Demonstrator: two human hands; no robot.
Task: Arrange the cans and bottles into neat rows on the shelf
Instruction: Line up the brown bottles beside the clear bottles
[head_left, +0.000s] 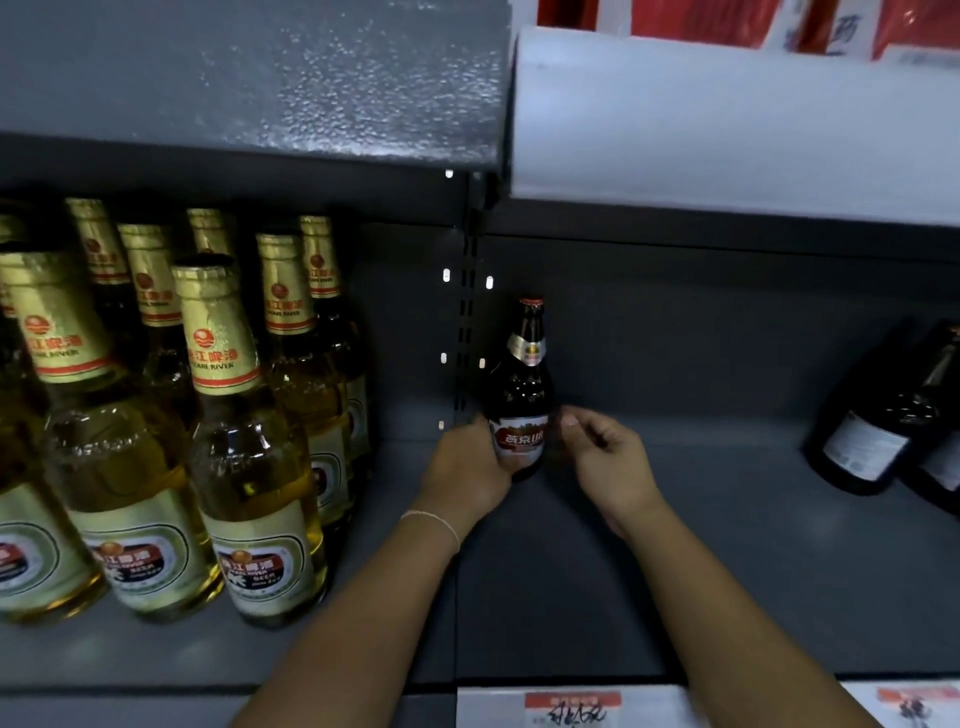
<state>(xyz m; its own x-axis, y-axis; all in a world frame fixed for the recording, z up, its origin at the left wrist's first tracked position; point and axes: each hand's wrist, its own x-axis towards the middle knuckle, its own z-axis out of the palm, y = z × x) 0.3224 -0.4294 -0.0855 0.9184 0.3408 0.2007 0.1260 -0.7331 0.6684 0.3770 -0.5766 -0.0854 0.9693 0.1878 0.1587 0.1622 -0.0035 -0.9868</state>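
Note:
A dark brown beer bottle (522, 395) with a red cap and a white and red label stands upright at the back left of the grey shelf (727, 545). My left hand (467, 470) grips its lower body from the left, fingers round the label. My right hand (608, 457) hovers just right of the bottle with fingers loosely curled, a small gap between them and the glass. Several clear bottles of golden beer with gold foil necks (234, 431) stand in rows on the left shelf section.
Two dark bottles (878, 415) lean at the far right of the shelf. A slotted upright post (467, 322) divides the two shelf sections. A grey shelf (260, 78) hangs overhead. Price tags (571, 709) line the front edge.

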